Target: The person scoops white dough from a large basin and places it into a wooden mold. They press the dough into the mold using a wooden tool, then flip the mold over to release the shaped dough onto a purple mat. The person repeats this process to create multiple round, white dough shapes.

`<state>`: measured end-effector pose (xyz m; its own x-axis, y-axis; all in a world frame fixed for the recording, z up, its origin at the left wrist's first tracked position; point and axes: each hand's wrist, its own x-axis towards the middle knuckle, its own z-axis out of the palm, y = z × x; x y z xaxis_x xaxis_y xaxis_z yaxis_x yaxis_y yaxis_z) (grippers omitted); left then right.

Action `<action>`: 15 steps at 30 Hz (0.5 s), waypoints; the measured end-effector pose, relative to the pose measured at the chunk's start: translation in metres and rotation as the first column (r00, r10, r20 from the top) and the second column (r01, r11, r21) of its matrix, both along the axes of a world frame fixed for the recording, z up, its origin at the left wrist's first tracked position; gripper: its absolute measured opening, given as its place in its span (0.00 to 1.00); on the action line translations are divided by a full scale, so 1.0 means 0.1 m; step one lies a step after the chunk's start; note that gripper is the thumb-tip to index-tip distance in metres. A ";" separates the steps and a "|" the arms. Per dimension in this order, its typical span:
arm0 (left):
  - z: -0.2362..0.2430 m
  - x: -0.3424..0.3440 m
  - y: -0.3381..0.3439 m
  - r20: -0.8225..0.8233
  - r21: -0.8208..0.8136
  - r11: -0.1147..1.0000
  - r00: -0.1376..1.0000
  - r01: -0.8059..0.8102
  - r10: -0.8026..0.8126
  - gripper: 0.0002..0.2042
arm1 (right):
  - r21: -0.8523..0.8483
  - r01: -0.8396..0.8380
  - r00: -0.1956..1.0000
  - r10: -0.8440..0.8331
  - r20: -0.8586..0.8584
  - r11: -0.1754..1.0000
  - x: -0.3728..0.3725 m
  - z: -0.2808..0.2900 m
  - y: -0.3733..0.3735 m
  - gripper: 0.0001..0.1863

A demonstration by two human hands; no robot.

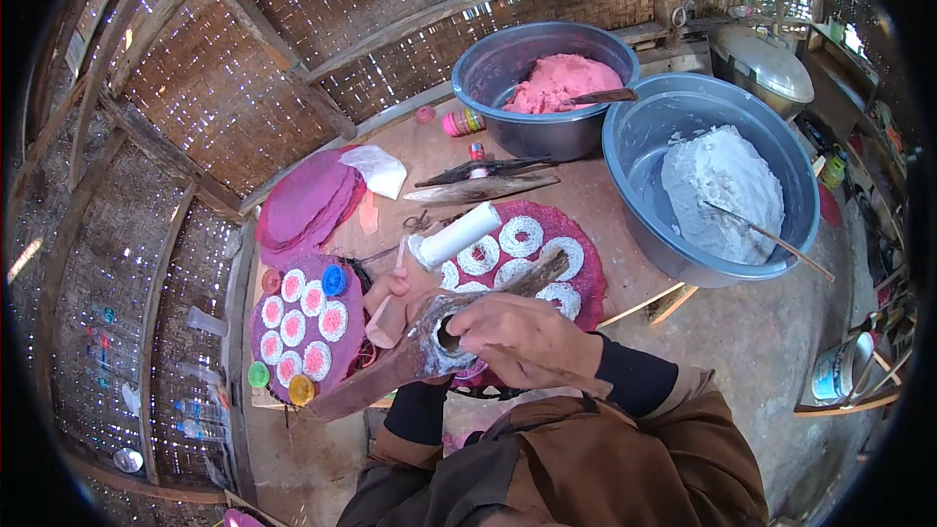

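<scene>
My left hand is closed round a wooden press, a long board with a round hole smeared with white dough. A white cylinder stands up beside that hand; how it joins the press is hidden. At the hole, my right hand has its fingers bent, a thin wooden stick held under them. Beyond the press, white dough rings lie on a round magenta mesh sheet, partly covered by the press. White rings with pink centres lie on another mesh sheet at the left.
A grey basin of pink dough stands at the back. Right of it is a basin of white dough with a stick. A second press, stacked mesh sheets and small coloured cups share the table.
</scene>
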<state>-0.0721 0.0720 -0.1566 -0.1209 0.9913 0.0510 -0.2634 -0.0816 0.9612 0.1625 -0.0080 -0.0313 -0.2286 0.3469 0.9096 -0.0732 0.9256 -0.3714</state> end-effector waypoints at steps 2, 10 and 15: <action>0.00 0.01 -0.01 0.017 -0.006 1.000 1.000 0.018 -0.018 0.20 | -0.013 0.011 1.000 -0.011 0.004 1.000 0.00 0.02 0.00 0.15; 0.24 -0.12 -0.08 0.214 -0.039 0.987 0.966 0.154 -0.143 0.20 | 0.049 -0.089 0.979 0.097 -0.177 0.995 0.38 0.22 -0.25 0.17; 0.43 -0.14 -0.10 0.342 -0.057 0.959 0.908 0.277 -0.242 0.20 | 0.073 0.246 0.720 -0.132 -0.682 0.967 0.60 0.19 -0.37 0.09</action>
<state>-0.0864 0.0625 -0.1138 0.1490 0.9876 -0.0499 -0.5638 0.1263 0.8162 0.2223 -0.0449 -0.0124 0.5114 0.1655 0.8433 -0.0663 0.9860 -0.1533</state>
